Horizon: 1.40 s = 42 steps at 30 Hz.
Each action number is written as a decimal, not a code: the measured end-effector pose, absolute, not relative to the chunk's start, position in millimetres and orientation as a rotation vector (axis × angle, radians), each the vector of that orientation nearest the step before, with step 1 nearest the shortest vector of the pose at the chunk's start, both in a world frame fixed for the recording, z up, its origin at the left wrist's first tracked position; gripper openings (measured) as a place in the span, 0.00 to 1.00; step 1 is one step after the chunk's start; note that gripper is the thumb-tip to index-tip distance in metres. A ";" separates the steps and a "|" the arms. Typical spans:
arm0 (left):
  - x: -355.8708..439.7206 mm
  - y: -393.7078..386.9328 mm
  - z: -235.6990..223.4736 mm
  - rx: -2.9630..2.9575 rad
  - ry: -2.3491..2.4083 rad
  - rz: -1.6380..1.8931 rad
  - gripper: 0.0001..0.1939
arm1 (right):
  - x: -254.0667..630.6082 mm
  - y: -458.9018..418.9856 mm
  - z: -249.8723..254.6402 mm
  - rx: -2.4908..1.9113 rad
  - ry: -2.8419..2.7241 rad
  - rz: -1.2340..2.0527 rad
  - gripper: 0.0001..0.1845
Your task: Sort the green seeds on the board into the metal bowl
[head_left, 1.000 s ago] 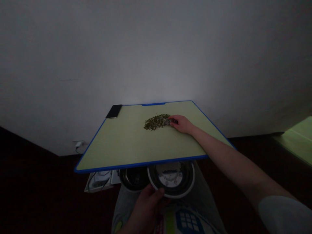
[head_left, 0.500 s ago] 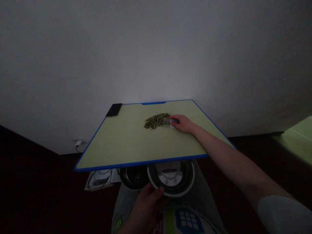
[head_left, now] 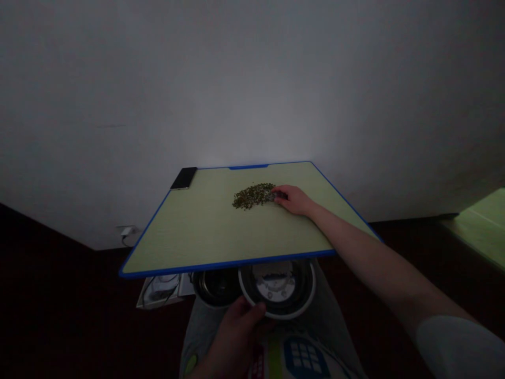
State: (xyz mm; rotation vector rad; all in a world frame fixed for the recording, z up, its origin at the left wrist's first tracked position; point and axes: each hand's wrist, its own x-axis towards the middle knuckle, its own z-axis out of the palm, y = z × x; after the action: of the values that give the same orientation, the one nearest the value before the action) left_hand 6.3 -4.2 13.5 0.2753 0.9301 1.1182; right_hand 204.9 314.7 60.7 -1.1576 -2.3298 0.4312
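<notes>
A low pile of small greenish-brown bits [head_left: 252,196], perhaps seeds or dried leaves, lies spread on the pale board table [head_left: 213,231]. At the pile's right edge is my right hand [head_left: 291,199], its fingers closed round a small, partly see-through thing that I cannot make out. Below the table's front edge, my left hand [head_left: 240,329] grips the near rim of a metal bowl [head_left: 286,316], thumb on top. The bowl rests over my lap, its far side hidden under the table. A second, darker metal bowl [head_left: 216,300] sits to its left, partly covered.
A black phone [head_left: 184,178] lies at the table's far left corner. The wall [head_left: 252,95] stands behind the blue-edged table. A plug [head_left: 127,231] with a cable is in the wall at left. A white box [head_left: 158,300] with cables lies low at left.
My right hand has shifted very slightly left at the pile's edge, and the clear thing beneath it shows less. My left hand keeps its hold on the bowl.
</notes>
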 end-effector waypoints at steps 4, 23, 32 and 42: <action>6.1 -3.7 14.0 0.273 0.939 1.118 0.23 | 203.0 313.6 61.8 -1.201 -2.317 0.417 0.20; 9.2 -2.7 23.0 0.246 0.910 1.086 0.22 | 248.2 284.1 70.6 -1.631 -2.229 0.179 0.12; 14.0 -2.3 11.3 0.192 0.916 1.130 0.23 | 226.5 284.2 76.6 -1.587 -2.332 0.196 0.10; 12.9 -0.1 7.6 0.222 0.932 1.143 0.23 | 211.6 292.4 77.2 -1.471 -2.421 0.232 0.10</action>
State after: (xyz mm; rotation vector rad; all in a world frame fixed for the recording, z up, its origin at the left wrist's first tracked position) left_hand 12.9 -0.1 7.6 0.2218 0.9321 1.1428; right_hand 211.6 292.4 77.2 -1.4708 -2.4207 0.2321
